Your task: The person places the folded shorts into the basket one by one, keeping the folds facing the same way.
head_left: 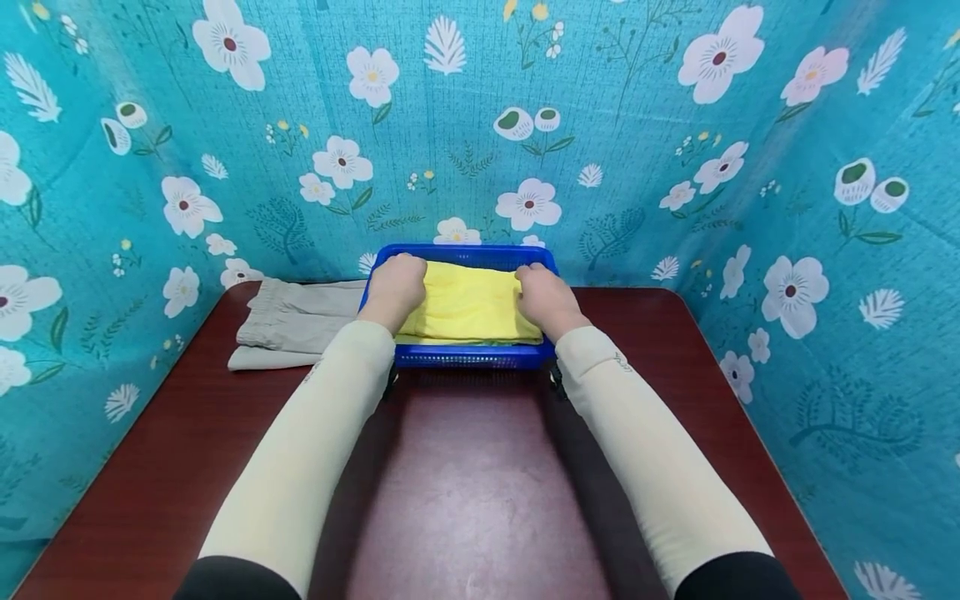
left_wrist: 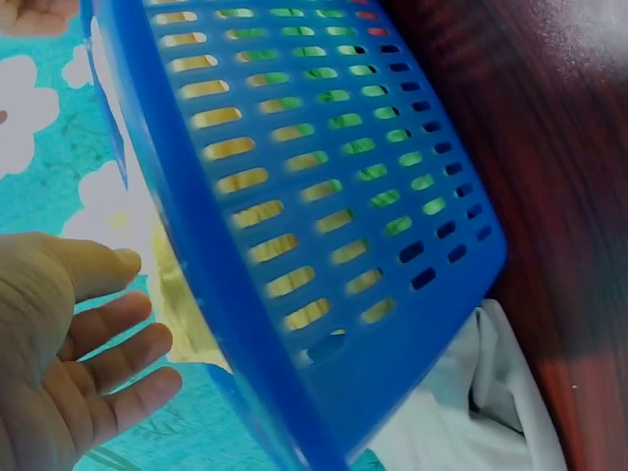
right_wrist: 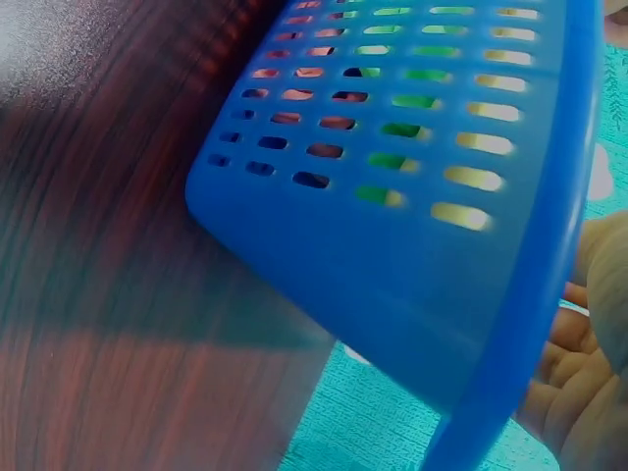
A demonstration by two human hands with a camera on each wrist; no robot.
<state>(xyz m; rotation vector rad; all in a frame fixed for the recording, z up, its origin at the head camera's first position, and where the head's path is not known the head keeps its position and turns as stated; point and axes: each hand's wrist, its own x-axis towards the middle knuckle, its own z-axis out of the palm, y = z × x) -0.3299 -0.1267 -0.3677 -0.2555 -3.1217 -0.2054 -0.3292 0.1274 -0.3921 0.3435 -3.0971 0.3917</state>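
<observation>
A folded yellow cloth (head_left: 472, 302) lies inside a blue plastic basket (head_left: 465, 360) at the far side of the table. My left hand (head_left: 397, 287) is at the cloth's left edge. In the left wrist view its fingers (left_wrist: 123, 358) are spread and loosely bent beside the cloth, with nothing visible between them. At the cloth's right edge is my right hand (head_left: 551, 298). The basket's rim partly covers its loosely bent fingers in the right wrist view, and no cloth shows in them. Through the basket's slots, green and red material appears below the yellow.
A folded light grey garment (head_left: 300, 321) with a gathered band lies left of the basket, partly behind my left arm. The dark red-brown table (head_left: 472, 492) extends toward me. A blue floral curtain (head_left: 465, 142) hangs behind and along both sides.
</observation>
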